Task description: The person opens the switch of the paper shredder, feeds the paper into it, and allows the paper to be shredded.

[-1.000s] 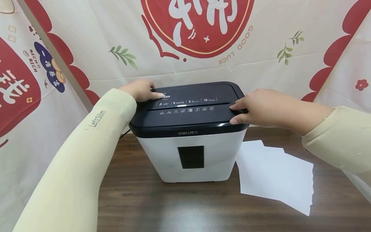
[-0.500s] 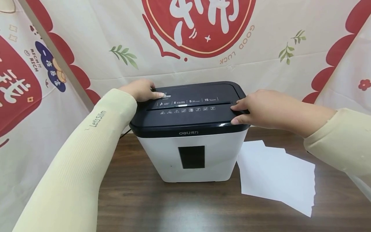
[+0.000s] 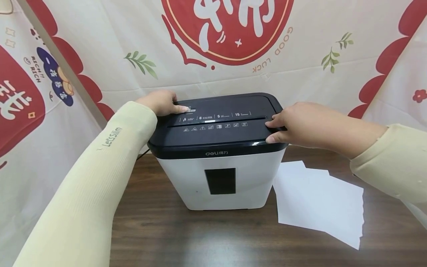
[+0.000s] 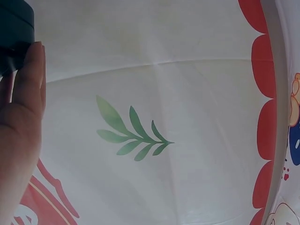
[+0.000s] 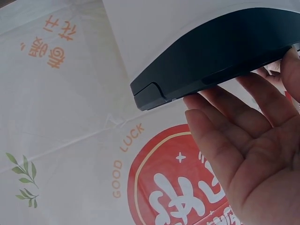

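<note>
A paper shredder (image 3: 220, 139) with a black top and white bin stands upright in the middle of the head view. My left hand (image 3: 159, 103) lies at its back left corner, the thumb touching a small switch (image 3: 191, 109) on top. In the left wrist view, extended fingers (image 4: 30, 79) meet the edge of the black top (image 4: 16, 35). My right hand (image 3: 300, 120) rests its fingertips on the right end of the top. The right wrist view shows those fingers (image 5: 213, 140) fairly straight against the black surface (image 5: 206, 54). The feed slot (image 3: 217, 121) holds no visible paper.
Several overlapping white paper sheets (image 3: 317, 200) lie on the dark wooden table (image 3: 200, 241), right of the shredder. A black cord (image 3: 142, 154) runs out at the shredder's left. Printed cloth (image 3: 207, 79) hangs close behind and at both sides.
Both hands keep their places on the shredder's top. Only a very slight shift of the head view shows.
</note>
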Demonstrator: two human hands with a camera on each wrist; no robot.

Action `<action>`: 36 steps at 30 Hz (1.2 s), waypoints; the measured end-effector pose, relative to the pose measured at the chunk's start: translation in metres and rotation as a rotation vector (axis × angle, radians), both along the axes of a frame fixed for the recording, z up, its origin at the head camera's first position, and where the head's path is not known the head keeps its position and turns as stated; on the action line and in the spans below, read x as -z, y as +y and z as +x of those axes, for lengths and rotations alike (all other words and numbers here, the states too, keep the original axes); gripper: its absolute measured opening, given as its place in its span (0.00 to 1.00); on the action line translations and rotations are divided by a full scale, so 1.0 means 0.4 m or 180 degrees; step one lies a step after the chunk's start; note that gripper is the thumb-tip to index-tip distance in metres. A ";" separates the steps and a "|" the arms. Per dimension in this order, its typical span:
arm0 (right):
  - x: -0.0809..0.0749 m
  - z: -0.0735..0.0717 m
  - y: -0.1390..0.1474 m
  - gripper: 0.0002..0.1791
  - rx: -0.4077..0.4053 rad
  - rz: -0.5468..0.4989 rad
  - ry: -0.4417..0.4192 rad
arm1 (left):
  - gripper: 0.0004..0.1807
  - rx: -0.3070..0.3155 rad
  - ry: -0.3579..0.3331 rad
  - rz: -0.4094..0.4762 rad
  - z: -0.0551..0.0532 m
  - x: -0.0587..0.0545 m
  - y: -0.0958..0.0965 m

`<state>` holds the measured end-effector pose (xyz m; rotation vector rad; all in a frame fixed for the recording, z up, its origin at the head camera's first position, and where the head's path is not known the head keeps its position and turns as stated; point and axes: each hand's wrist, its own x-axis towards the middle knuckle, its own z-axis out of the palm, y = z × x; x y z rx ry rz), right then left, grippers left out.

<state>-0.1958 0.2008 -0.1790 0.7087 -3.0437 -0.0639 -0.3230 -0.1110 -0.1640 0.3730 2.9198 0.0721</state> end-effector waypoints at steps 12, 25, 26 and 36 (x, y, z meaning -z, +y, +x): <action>0.002 0.000 0.006 0.31 0.0025 0.0022 0.0024 | 0.32 -0.0027 0.0069 -0.0084 0.006 -0.002 0.018; -0.008 0.006 0.001 0.30 0.0037 0.0058 0.0050 | 0.36 -0.0110 0.0030 -0.0102 0.011 -0.007 0.030; -0.008 0.006 0.002 0.30 0.0029 0.0058 0.0055 | 0.37 -0.0112 0.0018 -0.0116 0.011 -0.007 0.031; 0.001 0.008 -0.001 0.31 0.0079 -0.0016 -0.0045 | 0.38 -0.0252 -0.0162 0.0018 0.004 -0.006 0.027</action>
